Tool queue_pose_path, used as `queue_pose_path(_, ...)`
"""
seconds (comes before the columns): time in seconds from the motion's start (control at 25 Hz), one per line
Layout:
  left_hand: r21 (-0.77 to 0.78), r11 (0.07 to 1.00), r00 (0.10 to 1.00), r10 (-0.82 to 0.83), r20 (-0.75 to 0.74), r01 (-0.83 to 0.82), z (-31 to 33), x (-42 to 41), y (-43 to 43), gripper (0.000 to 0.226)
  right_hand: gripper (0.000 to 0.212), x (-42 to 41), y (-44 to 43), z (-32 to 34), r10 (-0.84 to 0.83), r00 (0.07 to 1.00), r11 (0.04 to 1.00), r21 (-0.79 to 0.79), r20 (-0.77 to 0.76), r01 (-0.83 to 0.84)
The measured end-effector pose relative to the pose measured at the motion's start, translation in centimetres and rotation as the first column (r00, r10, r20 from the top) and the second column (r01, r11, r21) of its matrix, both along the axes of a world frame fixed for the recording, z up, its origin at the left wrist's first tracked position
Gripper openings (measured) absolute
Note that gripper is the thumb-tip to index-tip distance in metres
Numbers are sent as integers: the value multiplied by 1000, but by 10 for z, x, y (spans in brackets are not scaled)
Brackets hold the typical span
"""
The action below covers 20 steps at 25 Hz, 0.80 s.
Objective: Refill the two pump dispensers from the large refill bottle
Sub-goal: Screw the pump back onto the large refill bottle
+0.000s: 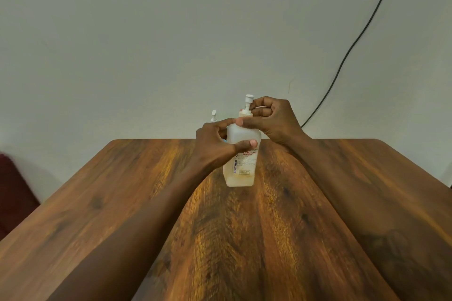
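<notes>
- Your left hand (215,144) is wrapped around the upper body of a pump dispenser (241,161), thumb across the front face and fingers curled round the far side, closed firmly on it.
- Your right hand (271,120) is closed on the white collar at the dispenser's neck, thumb in front and fingers bent behind the pump stem.
- The dispenser stands upright on the wooden table (342,203), near the far edge and about midway across it.
- Its body is a squarish, translucent white plastic bottle, faintly yellowed toward the base, where a shallow pale layer seems to sit; the level is hard to read for certain.
- A printed label covers the front: "BIOCHEK" runs vertically in dark blue along the left edge, red lettering sits beneath your thumb, and the small print below is too fine to read.
- The white pump head (249,98) rises above your right fingers on a slim stem, its nozzle end facing the camera.
- A second pump top (214,116), also white, shows just behind your left hand; its bottle is hidden by the hand.
- A black cable (354,44) runs diagonally down the pale wall to the right.
</notes>
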<state>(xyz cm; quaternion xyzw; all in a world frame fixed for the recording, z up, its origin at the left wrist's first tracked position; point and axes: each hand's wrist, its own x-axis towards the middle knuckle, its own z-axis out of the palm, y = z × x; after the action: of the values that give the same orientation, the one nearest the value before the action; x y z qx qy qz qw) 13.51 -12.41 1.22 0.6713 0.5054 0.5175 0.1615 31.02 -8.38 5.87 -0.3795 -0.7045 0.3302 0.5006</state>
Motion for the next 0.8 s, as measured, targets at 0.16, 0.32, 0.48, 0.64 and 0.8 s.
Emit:
queue_pose_path(0.16,38,996,989,80,-123,-76,4,8,-5,49,57,-11,-4,3,-273,951,962,59,146,267)
queue_pose_path(0.32,44,996,990,77,-119,-72,10,6,-2,44,68,-4,4,5,-21,990,995,-98,137,34)
queue_pose_path(0.48,74,993,989,105,-104,-97,10,2,1,61,37,4,6,-1,219,971,954,-188,-97,-234)
queue_pose_path(0.64,93,989,985,127,-120,-116,6,8,1,66,42,3,3,-3,-65,997,997,-39,-29,64)
queue_pose_path(0.8,86,988,985,133,-108,-124,4,16,1,66,55,0,3,2,-231,963,973,11,140,232)
